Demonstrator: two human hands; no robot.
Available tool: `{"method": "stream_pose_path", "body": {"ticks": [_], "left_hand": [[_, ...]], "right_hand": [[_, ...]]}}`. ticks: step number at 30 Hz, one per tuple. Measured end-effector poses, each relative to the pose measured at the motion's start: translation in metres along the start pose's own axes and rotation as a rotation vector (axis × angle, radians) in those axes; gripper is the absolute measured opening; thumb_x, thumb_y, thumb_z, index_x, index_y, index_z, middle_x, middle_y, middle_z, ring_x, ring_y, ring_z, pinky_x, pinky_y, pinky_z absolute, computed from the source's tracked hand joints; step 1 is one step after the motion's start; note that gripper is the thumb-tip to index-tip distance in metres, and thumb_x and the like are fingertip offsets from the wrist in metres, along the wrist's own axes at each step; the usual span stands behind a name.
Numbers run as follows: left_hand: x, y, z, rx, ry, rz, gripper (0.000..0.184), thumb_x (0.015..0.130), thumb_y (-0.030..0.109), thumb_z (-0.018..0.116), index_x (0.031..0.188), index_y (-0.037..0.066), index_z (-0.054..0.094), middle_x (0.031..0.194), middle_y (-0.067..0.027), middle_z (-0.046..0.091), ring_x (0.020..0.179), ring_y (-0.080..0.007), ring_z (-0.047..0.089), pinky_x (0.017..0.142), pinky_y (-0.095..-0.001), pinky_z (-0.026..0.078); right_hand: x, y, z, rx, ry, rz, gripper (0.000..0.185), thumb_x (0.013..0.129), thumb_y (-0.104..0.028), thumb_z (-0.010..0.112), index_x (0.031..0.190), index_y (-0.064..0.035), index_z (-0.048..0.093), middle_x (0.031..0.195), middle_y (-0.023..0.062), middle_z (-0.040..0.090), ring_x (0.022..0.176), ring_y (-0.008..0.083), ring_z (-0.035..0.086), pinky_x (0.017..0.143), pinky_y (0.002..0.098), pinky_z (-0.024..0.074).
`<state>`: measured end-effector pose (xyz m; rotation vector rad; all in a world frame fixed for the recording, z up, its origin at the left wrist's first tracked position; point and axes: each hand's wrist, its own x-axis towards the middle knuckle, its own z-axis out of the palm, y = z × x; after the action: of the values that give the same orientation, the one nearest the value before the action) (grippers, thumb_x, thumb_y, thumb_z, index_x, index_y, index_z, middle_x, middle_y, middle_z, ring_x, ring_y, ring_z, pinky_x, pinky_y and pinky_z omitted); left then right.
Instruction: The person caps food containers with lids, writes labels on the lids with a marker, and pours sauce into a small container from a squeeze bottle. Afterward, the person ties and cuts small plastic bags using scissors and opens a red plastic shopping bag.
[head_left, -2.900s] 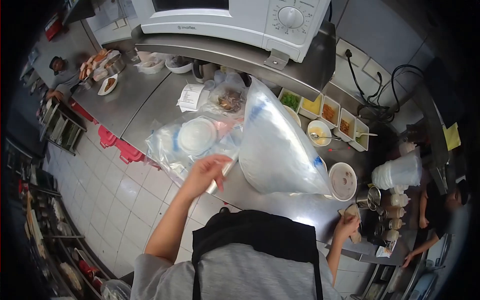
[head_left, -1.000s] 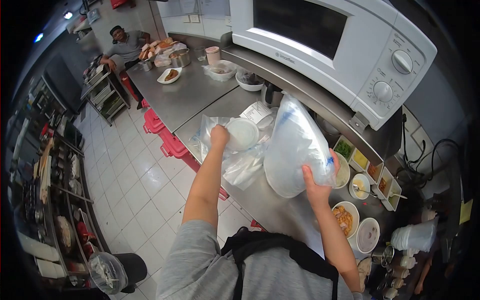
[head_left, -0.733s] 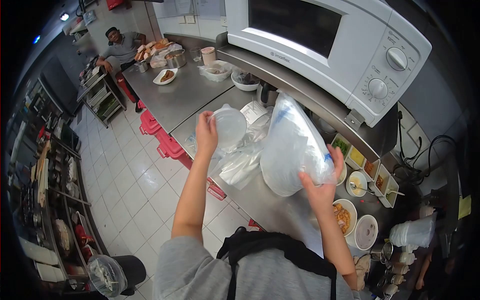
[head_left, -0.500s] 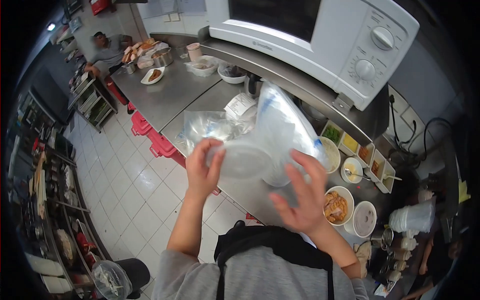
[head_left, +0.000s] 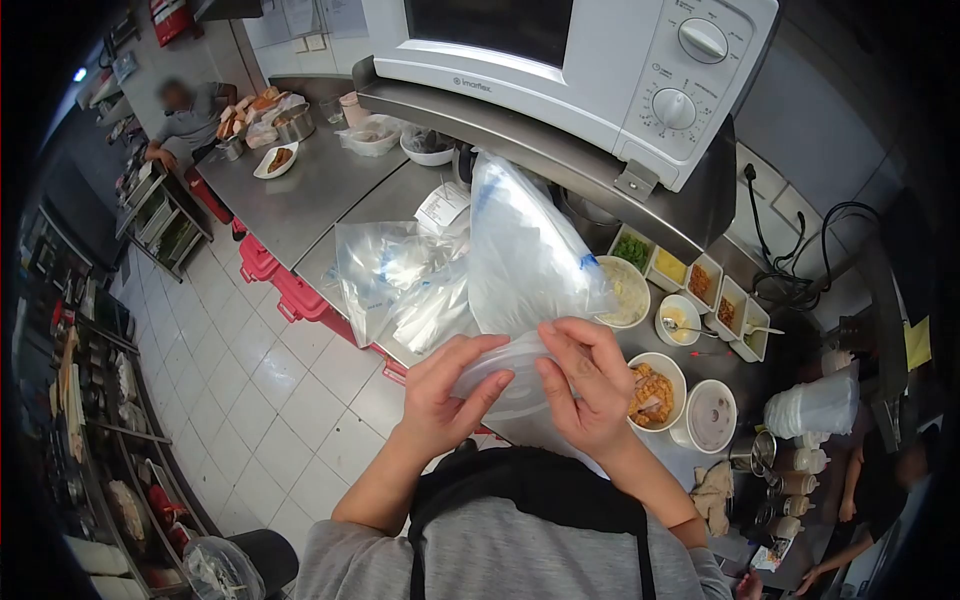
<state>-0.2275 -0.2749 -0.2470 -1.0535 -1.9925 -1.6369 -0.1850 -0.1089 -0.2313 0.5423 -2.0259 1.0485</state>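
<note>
A round translucent plastic lid [head_left: 508, 385] is held up in front of my chest, over the edge of the steel counter. My left hand [head_left: 445, 395] pinches its left side between thumb and fingers. On the opposite rim, my right hand [head_left: 588, 385] grips with thumb and fingertips. Whether this is one lid or a few stacked together I cannot tell. Just beyond my hands lie a large clear plastic bag [head_left: 530, 245] and crumpled clear bags [head_left: 400, 275]. Right of my right hand stand a bowl of orange-brown food [head_left: 655, 392] and a lidded white tub [head_left: 710, 415].
A white microwave [head_left: 590, 80] sits on a shelf above the counter [head_left: 300, 215]. Small trays of toppings [head_left: 700, 280] and a bowl with a spoon [head_left: 680, 320] line the right. Another person [head_left: 190, 115] is at the far left; someone's arm [head_left: 850, 490] shows at right.
My right hand, apart from the lid before with fingers spread, has come in and taken hold of its rim. The lid is lower and closer to me. The view has shifted slightly right.
</note>
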Motion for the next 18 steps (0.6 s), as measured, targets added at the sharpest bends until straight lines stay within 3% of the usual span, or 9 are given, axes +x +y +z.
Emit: {"method": "stream_pose_path", "body": {"ticks": [6, 11, 15, 18], "left_hand": [[0.002, 0.004, 0.007, 0.024, -0.001, 0.009, 0.031, 0.076, 0.003, 0.069, 0.105, -0.001, 0.059, 0.076, -0.0101, 0.058, 0.063, -0.0183, 0.056, 0.056, -0.0261, 0.044], [0.000, -0.001, 0.016, -0.092, -0.042, -0.023, 0.029, 0.077, 0.004, 0.067, 0.104, 0.000, 0.059, 0.082, -0.0105, 0.060, 0.070, -0.0180, 0.058, 0.057, -0.0263, 0.045], [-0.008, -0.001, 0.023, -0.441, -0.144, -0.344, 0.021, 0.082, 0.007, 0.064, 0.102, 0.001, 0.062, 0.090, -0.0074, 0.061, 0.078, -0.0117, 0.058, 0.059, -0.0234, 0.045], [-0.012, -0.013, 0.023, -0.698, -0.209, -0.503, 0.016, 0.085, 0.009, 0.062, 0.098, 0.002, 0.065, 0.092, -0.0047, 0.062, 0.080, -0.0068, 0.056, 0.059, -0.0191, 0.044]], "right_hand": [[-0.005, 0.004, -0.001, -0.068, 0.083, -0.080, 0.031, 0.076, 0.005, 0.062, 0.107, 0.0007, 0.063, 0.099, 0.0153, 0.057, 0.082, 0.0231, 0.060, 0.070, 0.0283, 0.0489], [-0.003, 0.004, -0.008, 0.050, 0.045, 0.107, 0.016, 0.075, 0.004, 0.063, 0.092, 0.0023, 0.063, 0.091, 0.0115, 0.056, 0.077, 0.0209, 0.057, 0.064, 0.0271, 0.0464], [-0.013, 0.009, -0.009, 0.012, -0.113, 0.041, 0.013, 0.073, 0.000, 0.067, 0.086, -0.0002, 0.063, 0.087, 0.0095, 0.055, 0.079, 0.0229, 0.056, 0.069, 0.0318, 0.0456], [-0.022, 0.021, -0.010, 0.012, -0.092, -0.062, 0.017, 0.070, -0.003, 0.069, 0.086, -0.0037, 0.064, 0.087, 0.0081, 0.055, 0.081, 0.0243, 0.056, 0.076, 0.0383, 0.0444]]}}
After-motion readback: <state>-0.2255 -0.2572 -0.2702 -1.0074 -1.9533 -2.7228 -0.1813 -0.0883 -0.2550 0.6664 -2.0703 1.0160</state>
